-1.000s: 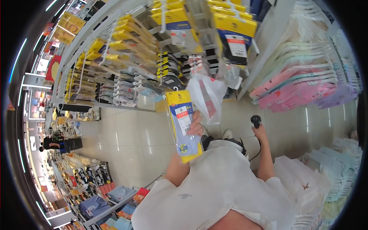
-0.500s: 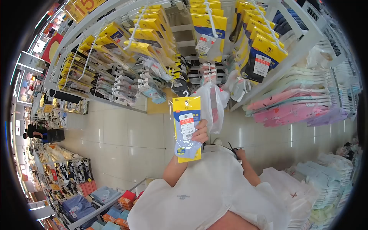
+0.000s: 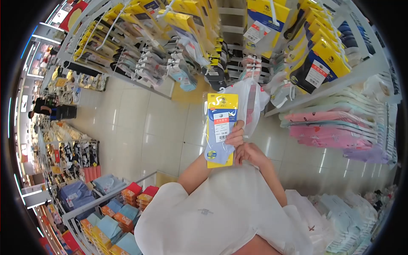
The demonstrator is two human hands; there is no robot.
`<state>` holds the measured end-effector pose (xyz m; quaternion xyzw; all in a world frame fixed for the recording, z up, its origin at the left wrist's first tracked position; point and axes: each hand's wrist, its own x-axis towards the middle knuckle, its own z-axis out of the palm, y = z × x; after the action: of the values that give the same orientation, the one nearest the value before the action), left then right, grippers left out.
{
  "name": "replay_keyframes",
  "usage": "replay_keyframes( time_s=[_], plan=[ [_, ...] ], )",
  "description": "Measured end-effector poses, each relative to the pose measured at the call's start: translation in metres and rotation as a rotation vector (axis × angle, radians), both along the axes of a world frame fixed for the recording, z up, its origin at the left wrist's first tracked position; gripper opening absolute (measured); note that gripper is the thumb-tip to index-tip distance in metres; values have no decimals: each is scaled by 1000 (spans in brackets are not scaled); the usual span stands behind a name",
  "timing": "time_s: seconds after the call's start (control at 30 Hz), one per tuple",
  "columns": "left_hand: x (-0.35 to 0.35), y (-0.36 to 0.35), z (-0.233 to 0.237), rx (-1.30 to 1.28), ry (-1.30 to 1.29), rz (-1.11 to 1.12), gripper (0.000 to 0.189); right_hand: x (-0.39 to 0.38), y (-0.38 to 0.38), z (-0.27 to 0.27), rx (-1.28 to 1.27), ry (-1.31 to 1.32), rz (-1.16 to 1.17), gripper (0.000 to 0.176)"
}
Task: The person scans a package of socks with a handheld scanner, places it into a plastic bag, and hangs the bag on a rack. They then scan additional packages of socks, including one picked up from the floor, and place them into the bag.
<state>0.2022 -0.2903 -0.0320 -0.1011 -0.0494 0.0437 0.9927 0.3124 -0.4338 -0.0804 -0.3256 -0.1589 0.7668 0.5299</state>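
Observation:
A pack of socks [image 3: 220, 129] with a yellow-and-blue card, clear wrapper and white price label is held up in front of me. My left hand [image 3: 236, 134] is closed on its right edge, fingers over the front, with the forearm passing behind the pack. Below it, my right hand [image 3: 251, 153] is curled, its fingertips at the pack's lower right edge. Pale lilac sock fabric shows through the wrapper. A white plastic bag [image 3: 251, 102] with something pinkish in it is just beyond my left hand; what holds it is hidden.
Yellow-carded sock packs [image 3: 187, 25] hang on hooks of a white rack ahead. Pink garments [image 3: 329, 131] hang at the right. Folded clothes [image 3: 76, 193] and small boxed goods [image 3: 121, 216] fill a stand at lower left. A person [image 3: 41, 108] is far off at the left.
My right hand has come up from beside my body, where a dark strap-like thing was near it, to the pack's edge. The view has shifted; my left hand keeps hold of the pack.

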Motion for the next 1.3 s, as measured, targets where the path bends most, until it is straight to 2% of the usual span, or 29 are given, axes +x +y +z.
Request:
replay_keyframes(
  time_s=[0.07, 0.17, 0.27, 0.4, 0.43, 0.5, 0.57, 0.67, 0.7, 0.77, 0.8, 0.9, 0.97, 1.0, 1.1, 1.2, 1.23, 1.3],
  plan=[
    [0, -5, -2, -17, -55, -7, 38, -16, -7, -1, -21, -1, 3, 32],
    [1, -13, -7, 11, -7, 27, 39, -15, -14, -6, -8, -506, 197, 32],
    [4, -25, -14, 32, 29, 92, 40, -17, -16, 3, -62, -589, 209, 30],
    [6, -43, -32, 100, 147, 174, 44, -8, -26, 1, 15, -580, 160, 26],
    [7, -44, -46, 142, 67, 186, 54, -7, -31, -3, 28, -612, 156, 26],
    [-4, -47, -55, 367, 354, 179, 57, -2, -35, -1, 42, -652, 134, 25],
    [-10, -43, -71, 375, 424, 87, 56, 7, -40, 9, 23, -666, 102, 23],
    [-13, -55, -112, 396, 701, 121, 50, 21, -48, 15, -47, -777, 109, 23],
    [-16, -63, -133, 583, 860, 294, 43, 23, -51, 17, -62, -793, 35, 23],
    [-14, -58, -153, 1115, 1247, 250, 52, 29, -54, 23, -83, -825, -117, 22],
    [-7, -54, -144, 1387, 1431, 226, 58, 33, -55, 29, -53, -895, -169, 22],
    [15, -57, -119, 1709, 1644, 407, 61, 46, -61, 43, 21, -1122, -282, 20],
    [24, -55, -118, 1886, 1678, 537, 61, 54, -70, 41, 50, -1288, -303, 20],
    [27, -54, -119, 1979, 1690, 602, 61, 53, -74, 41, 31, -1265, -325, 19],
    [40, -52, -122, 2145, 1723, 698, 59, 48, -86, 39, -35, -1247, -369, 20],
    [44, -46, -144, 2016, 1734, 434, 55, 47, -94, 38, -82, -1318, -354, 21],
    [44, -46, -140, 2014, 1713, 431, 40, 44, -94, 33, -73, -1326, -367, 22],
    [37, -42, -147, 2019, 1696, 430, 30, 42, -91, 30, -60, -1349, -359, 22]
  ],
)
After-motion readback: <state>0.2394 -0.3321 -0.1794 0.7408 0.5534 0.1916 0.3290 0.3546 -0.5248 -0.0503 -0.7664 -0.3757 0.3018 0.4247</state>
